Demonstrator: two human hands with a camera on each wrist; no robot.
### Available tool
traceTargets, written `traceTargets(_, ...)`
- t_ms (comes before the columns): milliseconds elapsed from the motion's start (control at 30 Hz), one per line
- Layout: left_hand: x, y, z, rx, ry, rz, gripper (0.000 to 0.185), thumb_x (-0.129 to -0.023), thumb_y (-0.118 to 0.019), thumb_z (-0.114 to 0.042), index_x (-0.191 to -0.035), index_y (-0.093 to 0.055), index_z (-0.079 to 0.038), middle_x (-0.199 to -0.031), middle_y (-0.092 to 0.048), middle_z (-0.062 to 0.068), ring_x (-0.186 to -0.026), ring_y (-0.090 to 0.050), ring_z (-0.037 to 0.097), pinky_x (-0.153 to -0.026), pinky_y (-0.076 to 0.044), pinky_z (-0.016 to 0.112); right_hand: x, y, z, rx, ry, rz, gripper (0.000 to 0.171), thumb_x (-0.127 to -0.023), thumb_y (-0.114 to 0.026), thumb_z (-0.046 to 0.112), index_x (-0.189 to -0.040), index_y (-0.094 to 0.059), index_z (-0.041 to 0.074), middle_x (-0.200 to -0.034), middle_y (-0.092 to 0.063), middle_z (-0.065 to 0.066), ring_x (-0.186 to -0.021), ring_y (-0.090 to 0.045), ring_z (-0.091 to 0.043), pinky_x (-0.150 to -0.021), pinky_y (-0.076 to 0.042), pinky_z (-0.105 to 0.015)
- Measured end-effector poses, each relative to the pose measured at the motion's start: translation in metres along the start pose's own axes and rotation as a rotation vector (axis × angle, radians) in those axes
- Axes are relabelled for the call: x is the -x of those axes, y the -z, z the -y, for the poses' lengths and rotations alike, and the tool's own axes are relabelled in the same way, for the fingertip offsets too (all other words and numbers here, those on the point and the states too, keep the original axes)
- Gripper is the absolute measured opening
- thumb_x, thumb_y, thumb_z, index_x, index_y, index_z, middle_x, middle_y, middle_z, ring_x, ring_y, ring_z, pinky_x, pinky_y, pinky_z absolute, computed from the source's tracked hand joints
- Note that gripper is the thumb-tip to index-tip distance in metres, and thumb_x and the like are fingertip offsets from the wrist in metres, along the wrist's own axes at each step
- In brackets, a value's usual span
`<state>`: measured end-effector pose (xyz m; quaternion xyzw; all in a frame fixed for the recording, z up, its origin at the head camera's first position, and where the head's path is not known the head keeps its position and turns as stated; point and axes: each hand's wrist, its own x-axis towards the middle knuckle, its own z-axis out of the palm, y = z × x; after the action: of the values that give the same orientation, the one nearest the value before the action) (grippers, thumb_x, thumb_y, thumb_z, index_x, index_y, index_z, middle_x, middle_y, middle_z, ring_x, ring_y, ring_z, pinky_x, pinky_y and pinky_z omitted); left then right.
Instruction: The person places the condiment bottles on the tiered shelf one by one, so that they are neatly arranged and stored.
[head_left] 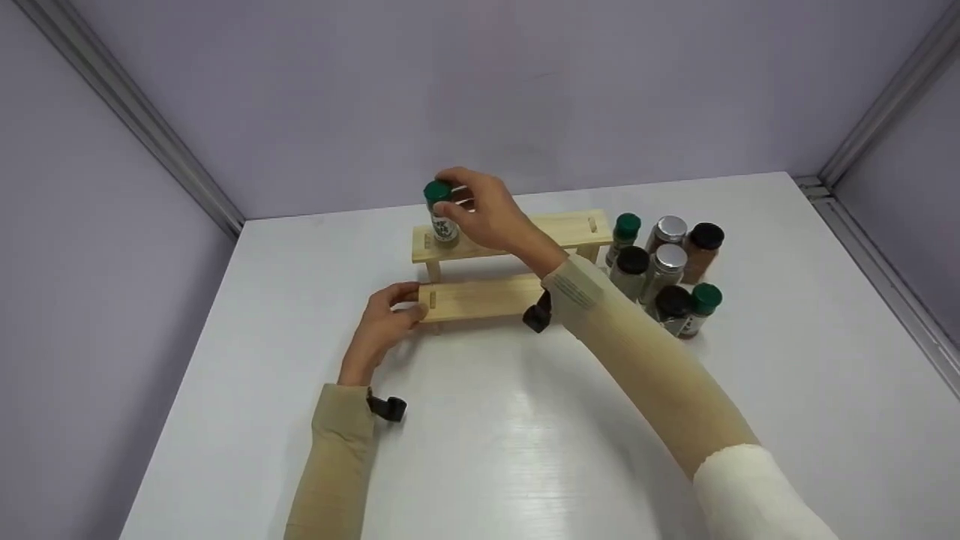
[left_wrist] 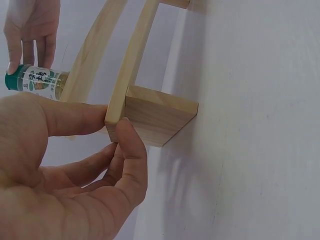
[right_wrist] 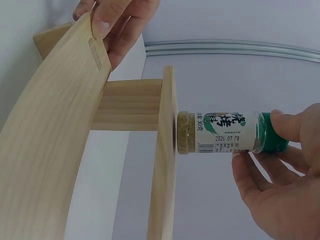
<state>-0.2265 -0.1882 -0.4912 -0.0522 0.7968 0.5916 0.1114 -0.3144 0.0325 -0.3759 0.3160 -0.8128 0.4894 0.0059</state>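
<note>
My right hand (head_left: 486,210) grips a spice jar (right_wrist: 215,132) with a green cap and a white printed label, fingers and thumb around the cap end. The jar stands upright at the left end of the upper shelf of a two-tier wooden rack (head_left: 487,298), its base right at the board. My left hand (head_left: 387,322) pinches the left end of the lower shelf between thumb and fingers. In the left wrist view, the thumb lies on one face of that board (left_wrist: 131,65) and the fingertips on the other.
Right of the rack, several spice jars (head_left: 669,264) with green, black and silver caps stand close together on the white table (head_left: 480,450). A pale wall (head_left: 510,97) rises behind the rack, with metal frame rails at both corners.
</note>
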Motion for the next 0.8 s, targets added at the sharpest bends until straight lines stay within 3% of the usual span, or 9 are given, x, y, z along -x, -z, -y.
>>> traceTargets(533,-0.006,-0.003,0.000,-0.014,0.029,0.014,0.050,-0.105,-0.064,-0.010,-0.154,-0.054,-0.005,-0.150,-0.056,0.016,-0.124,-0.063,0.028,-0.100,-0.057,0.037,0.004,0.004,0.001,-0.001,-0.079,-0.019,0.052,-0.106,-0.070,0.019,-0.153,-0.053,0.004,-0.149,-0.060,-0.015,-0.128,-0.066,-0.028,-0.108,-0.056,-0.034)
traceTargets(800,-0.008,0.001,0.000,0.003,0.013,0.010,0.049,-0.104,-0.064,-0.007,-0.152,-0.054,-0.002,-0.148,-0.056,0.019,-0.120,-0.062,0.026,-0.102,-0.057,0.039,0.013,0.020,0.013,0.031,-0.045,-0.049,0.050,-0.105,-0.071,0.018,-0.150,-0.054,0.004,-0.149,-0.061,-0.014,-0.134,-0.063,-0.031,-0.115,-0.051,-0.038)
